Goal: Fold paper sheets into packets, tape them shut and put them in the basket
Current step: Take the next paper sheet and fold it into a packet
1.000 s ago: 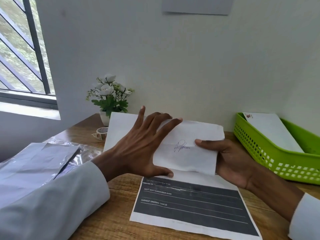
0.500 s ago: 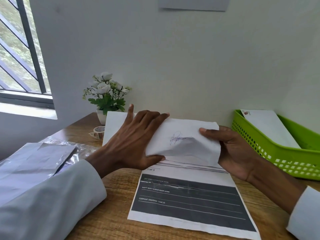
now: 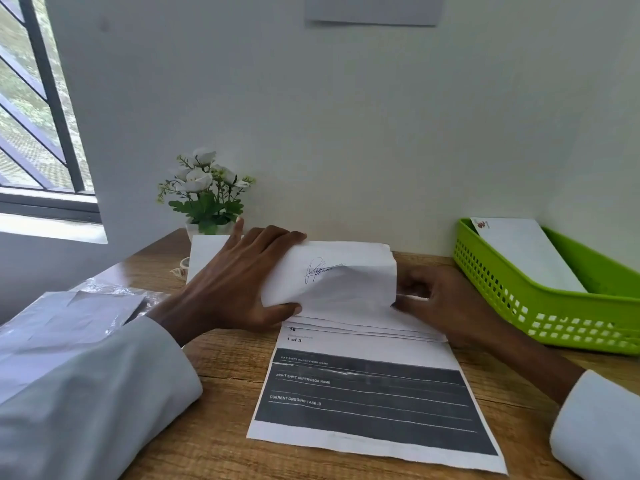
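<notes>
My left hand (image 3: pixel 235 285) and right hand (image 3: pixel 440 303) pinch the folded paper (image 3: pixel 332 275) by its ends, fingers curled around it. Its long axis runs left-right, just above the printed sheet (image 3: pixel 367 403) on the counter (image 3: pixel 214 427), left of the basket (image 3: pixel 540 306).

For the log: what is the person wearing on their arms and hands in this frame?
Both arms are in long, loose white fabric sleeves: the left sleeve ends at the wrist, and the right sleeve ends in a plain cuff. The left hand and right hand are bare: no gloves, and no rings or watch visible.
</notes>
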Action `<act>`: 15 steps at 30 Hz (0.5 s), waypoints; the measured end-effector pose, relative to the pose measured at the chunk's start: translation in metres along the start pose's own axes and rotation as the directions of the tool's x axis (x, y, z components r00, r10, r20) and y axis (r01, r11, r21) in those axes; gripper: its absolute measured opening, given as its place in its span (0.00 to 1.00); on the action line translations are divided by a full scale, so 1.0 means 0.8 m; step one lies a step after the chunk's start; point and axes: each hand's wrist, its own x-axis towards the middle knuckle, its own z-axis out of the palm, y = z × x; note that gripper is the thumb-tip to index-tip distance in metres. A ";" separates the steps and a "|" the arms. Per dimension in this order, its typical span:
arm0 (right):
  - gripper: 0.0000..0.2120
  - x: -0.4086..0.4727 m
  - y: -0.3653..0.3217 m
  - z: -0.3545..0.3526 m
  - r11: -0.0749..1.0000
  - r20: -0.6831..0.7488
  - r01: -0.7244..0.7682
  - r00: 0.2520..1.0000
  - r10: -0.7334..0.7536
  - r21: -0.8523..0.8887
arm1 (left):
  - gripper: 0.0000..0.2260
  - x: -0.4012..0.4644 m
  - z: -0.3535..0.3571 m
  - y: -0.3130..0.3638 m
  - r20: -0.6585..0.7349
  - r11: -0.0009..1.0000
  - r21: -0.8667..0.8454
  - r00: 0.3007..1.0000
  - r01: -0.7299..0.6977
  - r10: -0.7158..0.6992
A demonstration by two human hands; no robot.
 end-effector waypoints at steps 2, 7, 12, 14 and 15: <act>0.31 -0.004 -0.002 0.006 0.975 0.150 0.028 0.989 0.005 -0.220 | 0.41 -0.001 0.000 -0.002 0.016 1.000 -0.016 1.000 -0.002 0.003; 0.42 -0.003 -0.009 0.010 0.964 0.235 -0.027 0.968 0.091 -0.265 | 0.42 -0.002 0.002 -0.005 0.025 0.998 -0.059 1.000 -0.008 0.009; 0.44 0.009 -0.013 0.000 0.950 0.319 0.001 0.942 0.103 -0.311 | 0.42 -0.003 0.000 -0.006 0.016 0.996 -0.084 1.000 -0.016 0.017; 0.41 0.013 -0.013 -0.004 0.949 0.353 -0.001 0.928 0.118 -0.315 | 0.42 -0.003 -0.001 -0.006 0.003 0.996 -0.090 1.000 -0.019 0.019; 0.39 0.014 -0.014 -0.005 0.950 0.372 -0.007 0.919 0.129 -0.311 | 0.42 -0.002 -0.002 -0.006 -0.004 0.995 -0.093 1.000 -0.020 0.020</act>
